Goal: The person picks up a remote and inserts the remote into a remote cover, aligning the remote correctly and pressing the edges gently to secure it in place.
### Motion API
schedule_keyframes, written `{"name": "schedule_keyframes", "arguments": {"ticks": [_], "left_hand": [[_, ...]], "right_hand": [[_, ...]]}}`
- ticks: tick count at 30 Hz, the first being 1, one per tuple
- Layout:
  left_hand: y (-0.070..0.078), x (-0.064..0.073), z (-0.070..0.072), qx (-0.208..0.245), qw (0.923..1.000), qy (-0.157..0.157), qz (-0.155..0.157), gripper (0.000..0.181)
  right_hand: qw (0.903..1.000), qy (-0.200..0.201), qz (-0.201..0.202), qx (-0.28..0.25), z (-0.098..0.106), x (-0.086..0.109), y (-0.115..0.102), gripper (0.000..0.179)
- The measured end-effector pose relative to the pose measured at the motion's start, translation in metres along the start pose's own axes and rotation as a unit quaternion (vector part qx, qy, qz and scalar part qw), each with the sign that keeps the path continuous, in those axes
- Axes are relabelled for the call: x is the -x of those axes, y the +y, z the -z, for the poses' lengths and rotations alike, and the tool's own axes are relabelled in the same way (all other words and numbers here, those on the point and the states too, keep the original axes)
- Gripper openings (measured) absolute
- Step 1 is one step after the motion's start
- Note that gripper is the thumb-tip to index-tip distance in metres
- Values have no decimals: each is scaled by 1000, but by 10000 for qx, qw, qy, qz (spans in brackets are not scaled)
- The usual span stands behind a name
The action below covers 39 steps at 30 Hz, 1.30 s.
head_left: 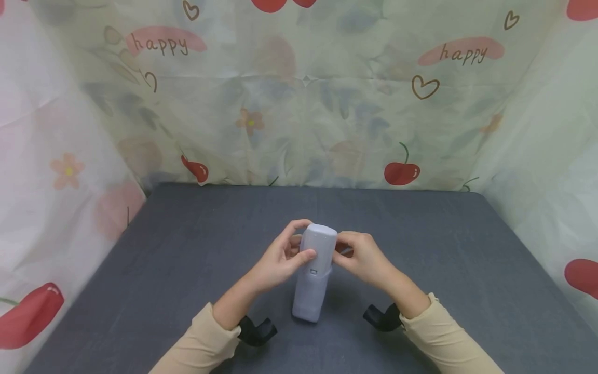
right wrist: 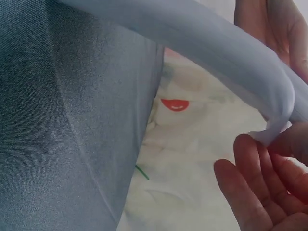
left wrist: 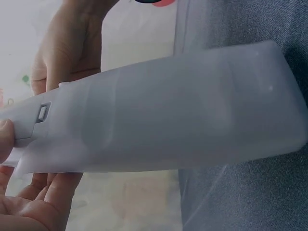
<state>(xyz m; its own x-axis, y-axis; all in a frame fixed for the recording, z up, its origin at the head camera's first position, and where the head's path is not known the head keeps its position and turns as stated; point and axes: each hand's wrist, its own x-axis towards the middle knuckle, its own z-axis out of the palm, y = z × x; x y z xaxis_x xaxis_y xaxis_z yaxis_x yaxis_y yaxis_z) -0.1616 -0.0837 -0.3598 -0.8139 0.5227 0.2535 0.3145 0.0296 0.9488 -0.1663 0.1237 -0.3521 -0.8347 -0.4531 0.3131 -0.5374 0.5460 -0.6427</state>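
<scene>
A white remote control (head_left: 320,244), its battery-cover latch showing, stands tilted above the table with its lower part inside a translucent sleeve (head_left: 310,298). My left hand (head_left: 277,262) grips the bare upper end, with the thumb across the latch face and fingers behind. From the other side, my right hand (head_left: 366,257) pinches the sleeve's upper edge. The right wrist view shows that edge of the sleeve (right wrist: 281,103) pulled out into a fold between thumb and fingers. In the left wrist view, the sleeve (left wrist: 168,110) covers most of the remote's length, up to near the latch.
A dark grey cloth-covered table (head_left: 210,228) lies beneath the hands. Behind it hangs a printed curtain (head_left: 308,130) with cherries and flowers, and similar cloth stands on both sides. Black wrist mounts (head_left: 258,332) project from both sleeves close to the tabletop.
</scene>
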Motion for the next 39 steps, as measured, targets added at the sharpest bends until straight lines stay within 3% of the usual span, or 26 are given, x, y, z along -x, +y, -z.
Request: {"name": "schedule_keyframes", "arguments": {"ticks": [6,10,14,20,23,27,31,39], "left_hand": [[5,0,-1,-283,9995,-136,-19,45],[7,0,-1,-301,9994,-129,-75,45],[6,0,-1,-362,9993,-1,-23,46],[4,-2,-3,-522,9985,107,90,48],[3,-3,-2,-551,9981,200,172,50],[4,-4,-2,-535,9977,297,278,52],[5,-5,-3,-481,9975,376,356,54],[5,-6,-5,-493,9963,623,328,52]], "right_hand": [[9988,-281,-294,-258,2,-2,4,14],[9953,-327,-488,-776,4,-2,5,11],[9885,-127,-721,-1326,2,-2,6,9],[9827,433,-1203,-1342,-1,-2,3,10],[9736,622,-1561,-1548,1,-3,-1,12],[9500,568,-1919,-2397,4,-3,-4,16],[9284,244,-1877,-3198,7,-2,-3,13],[9231,-374,-1379,-3570,9,4,3,8]]}}
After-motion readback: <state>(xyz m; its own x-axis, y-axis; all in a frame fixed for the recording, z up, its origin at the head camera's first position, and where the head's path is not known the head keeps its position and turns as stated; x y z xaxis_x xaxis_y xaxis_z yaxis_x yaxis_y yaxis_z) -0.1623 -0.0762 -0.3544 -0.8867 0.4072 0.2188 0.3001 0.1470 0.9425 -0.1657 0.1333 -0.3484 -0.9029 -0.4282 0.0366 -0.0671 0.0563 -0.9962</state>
